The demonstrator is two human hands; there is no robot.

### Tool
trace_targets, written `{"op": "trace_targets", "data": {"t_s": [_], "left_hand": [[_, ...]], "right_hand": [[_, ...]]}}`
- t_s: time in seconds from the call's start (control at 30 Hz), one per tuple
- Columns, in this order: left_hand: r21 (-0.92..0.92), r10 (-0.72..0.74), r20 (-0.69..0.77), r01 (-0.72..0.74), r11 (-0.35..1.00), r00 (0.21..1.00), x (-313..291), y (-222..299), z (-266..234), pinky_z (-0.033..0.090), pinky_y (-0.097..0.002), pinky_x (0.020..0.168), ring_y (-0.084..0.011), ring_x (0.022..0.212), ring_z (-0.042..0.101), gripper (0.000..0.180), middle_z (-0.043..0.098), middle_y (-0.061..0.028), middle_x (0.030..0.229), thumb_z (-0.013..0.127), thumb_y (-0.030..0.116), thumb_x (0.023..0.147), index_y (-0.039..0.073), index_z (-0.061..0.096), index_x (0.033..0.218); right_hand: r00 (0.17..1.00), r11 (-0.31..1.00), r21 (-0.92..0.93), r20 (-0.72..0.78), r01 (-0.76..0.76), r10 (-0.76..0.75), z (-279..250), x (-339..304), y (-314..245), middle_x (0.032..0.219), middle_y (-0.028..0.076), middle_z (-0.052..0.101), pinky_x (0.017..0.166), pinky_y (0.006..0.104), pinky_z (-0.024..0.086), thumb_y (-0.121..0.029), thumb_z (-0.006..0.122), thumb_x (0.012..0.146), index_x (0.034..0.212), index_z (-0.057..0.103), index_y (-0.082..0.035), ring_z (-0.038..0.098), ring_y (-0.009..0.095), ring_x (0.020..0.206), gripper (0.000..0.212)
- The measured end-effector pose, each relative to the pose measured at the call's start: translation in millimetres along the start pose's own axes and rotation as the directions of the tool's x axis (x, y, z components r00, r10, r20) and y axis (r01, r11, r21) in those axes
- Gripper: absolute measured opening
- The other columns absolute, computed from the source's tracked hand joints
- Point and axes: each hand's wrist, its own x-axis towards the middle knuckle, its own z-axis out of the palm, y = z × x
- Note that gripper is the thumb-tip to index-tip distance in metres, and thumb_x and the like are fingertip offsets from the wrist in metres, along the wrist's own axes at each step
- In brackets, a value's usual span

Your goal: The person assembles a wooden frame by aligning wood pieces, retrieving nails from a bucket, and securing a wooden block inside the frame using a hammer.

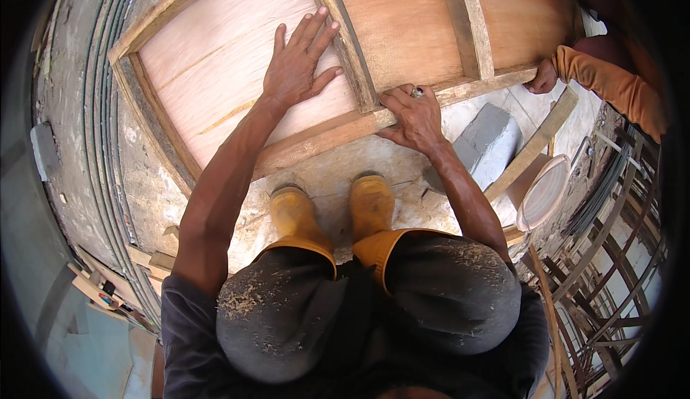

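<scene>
A large plywood panel (215, 68) framed with wooden battens (309, 144) lies in front of me. My left hand (298, 68) rests on the pale plywood with its fingers stretched out, the fingertips close to a cross batten (343, 40). Nearer to me, my right hand (417, 120) is closed around the frame's near rail, by the joint with that cross batten. A ring shows on one of its fingers. On the right, another person's hand (543, 77), in an orange sleeve, holds the same rail.
A grey block (483, 144), a loose wooden plank (535, 144) and a round tub (544, 192) are to my right. Beyond them lies a heap of rods and wood strips (611, 255). Long thin rods (100, 133) run along the left. My yellow boots (298, 216) stand near the frame.
</scene>
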Motion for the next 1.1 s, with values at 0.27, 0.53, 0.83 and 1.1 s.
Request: {"op": "trace_targets", "data": {"t_s": [0.27,0.53,0.83,1.1], "left_hand": [[0.022,0.036,-0.018,-0.035,0.999,0.999,3,2,-5,0.028,-0.0654,0.114,-0.0318,0.147,0.034,0.09,0.02,-0.0096,0.168,0.071,0.051,0.087,0.022,0.024,0.159],[0.148,0.027,0.024,-0.03,0.989,0.999,-1,0,-7,0.028,-0.0602,0.116,-0.0297,0.147,0.033,0.085,0.015,-0.0075,0.169,0.059,0.06,0.093,0.022,0.024,0.16],[0.2,-0.009,0.061,-0.004,0.98,0.998,-4,0,-7,0.026,-0.0579,0.12,-0.028,0.149,0.031,0.084,0.013,-0.0057,0.169,0.053,0.064,0.094,0.023,0.023,0.161],[0.162,-0.002,0.061,-0.008,0.987,0.998,2,5,-7,0.026,-0.0583,0.12,-0.0286,0.149,0.03,0.085,0.013,-0.0057,0.169,0.057,0.062,0.093,0.023,0.023,0.161]], "right_hand": [[1.0,0.999,-0.042,-0.004,-0.011,0.011,0,1,-2,0.113,-0.001,0.066,0.092,0.0407,0.038,-0.047,0.09,0.054,0.131,0.063,-0.013,0.059,0.021,0.103,0.088],[0.998,0.985,-0.162,-0.009,0.055,-0.057,2,4,-12,0.113,-0.002,0.065,0.088,0.039,0.039,-0.047,0.09,0.053,0.147,0.053,-0.025,0.061,0.02,0.1,0.103],[0.997,0.983,-0.18,-0.047,0.049,-0.058,8,4,-12,0.117,-0.003,0.064,0.085,0.0376,0.041,-0.046,0.09,0.049,0.15,0.048,-0.034,0.061,0.02,0.098,0.11],[0.996,0.984,-0.174,-0.071,0.034,-0.047,7,-2,-8,0.107,-0.004,0.064,0.086,0.0386,0.042,-0.048,0.088,0.051,0.152,0.045,-0.034,0.061,0.022,0.097,0.111]]}}
